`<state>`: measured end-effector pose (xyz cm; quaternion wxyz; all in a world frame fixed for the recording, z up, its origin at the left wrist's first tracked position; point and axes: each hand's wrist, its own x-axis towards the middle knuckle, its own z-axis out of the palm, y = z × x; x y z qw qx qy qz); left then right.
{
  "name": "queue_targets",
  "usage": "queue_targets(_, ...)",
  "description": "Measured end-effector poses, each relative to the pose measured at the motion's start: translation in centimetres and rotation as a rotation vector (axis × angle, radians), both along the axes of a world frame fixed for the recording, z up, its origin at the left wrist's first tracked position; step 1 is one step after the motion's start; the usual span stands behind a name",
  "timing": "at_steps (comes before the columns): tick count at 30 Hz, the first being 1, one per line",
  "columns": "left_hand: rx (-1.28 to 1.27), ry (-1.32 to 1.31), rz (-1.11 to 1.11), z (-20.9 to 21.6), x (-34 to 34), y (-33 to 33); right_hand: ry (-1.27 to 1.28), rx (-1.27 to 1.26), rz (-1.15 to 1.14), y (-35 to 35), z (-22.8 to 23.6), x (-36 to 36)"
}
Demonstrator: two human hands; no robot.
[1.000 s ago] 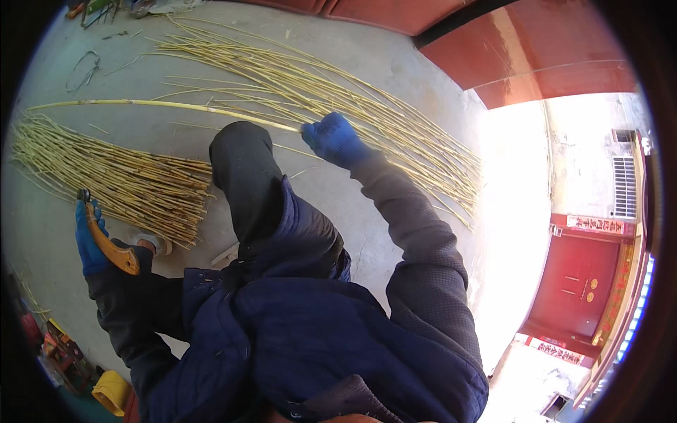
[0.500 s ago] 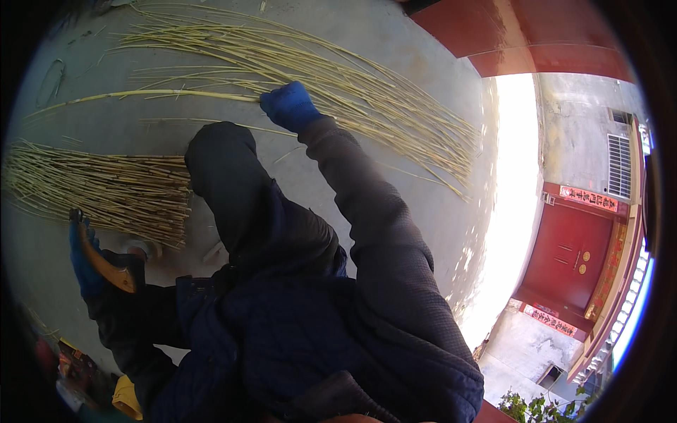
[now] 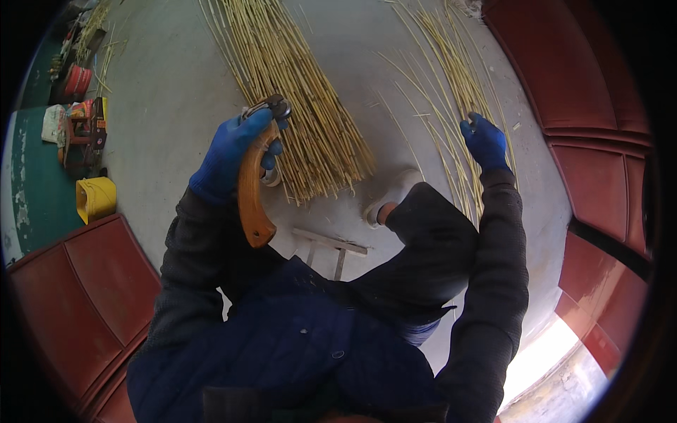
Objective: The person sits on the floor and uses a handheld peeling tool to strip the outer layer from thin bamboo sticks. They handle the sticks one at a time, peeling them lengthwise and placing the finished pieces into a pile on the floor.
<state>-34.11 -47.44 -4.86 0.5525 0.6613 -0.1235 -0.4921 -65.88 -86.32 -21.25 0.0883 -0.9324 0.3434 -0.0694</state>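
My left hand (image 3: 220, 158), in a blue glove, grips a hand tool with a thick curved wooden handle (image 3: 252, 201) and a dark metal head (image 3: 279, 107). Just past the metal head lies a dense bundle of dry, yellow-brown stalks (image 3: 303, 106), its cut ends toward me. On the right, my blue-gloved right hand (image 3: 486, 143) is over a looser spread of thin yellow stalks (image 3: 451, 63), fingers curled closed. Whatever those fingers hold, if anything, is too small or hidden to make out.
Between my legs stands a small wooden frame (image 3: 330, 242). A yellow container (image 3: 96, 199), a red reel (image 3: 76, 82) and assorted items line the left wall. Dark red panels (image 3: 84, 282) border the left, with more red panels (image 3: 599, 183) along the right.
My view has swung to the right, so the bundle now appears ahead of me. The long stalk that was in my right hand no longer shows there. My left hand still holds the wooden-handled tool.
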Motion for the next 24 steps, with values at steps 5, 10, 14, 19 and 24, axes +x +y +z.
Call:
queue_targets(5,-0.03,-0.075,0.033,0.6,1.5,0.0,0.317,0.217,0.043,4.6,-9.7,14.2)
queue_targets(10,0.202,0.179,0.163,1.5,2.6,1.5,0.44,0.321,0.014,13.9,-20.6,18.2)
queue_targets(14,0.256,0.376,0.239,1.0,3.4,3.1,0.489,0.402,-0.037,18.2,-25.3,18.5)
queue_targets(19,0.276,0.48,0.243,0.9,4.3,3.5,0.548,0.345,0.018,20.3,-27.5,20.4)
queue_targets(24,0.297,0.442,0.186,1.2,4.4,3.5,0.535,0.465,-0.03,19.3,-25.9,20.7)
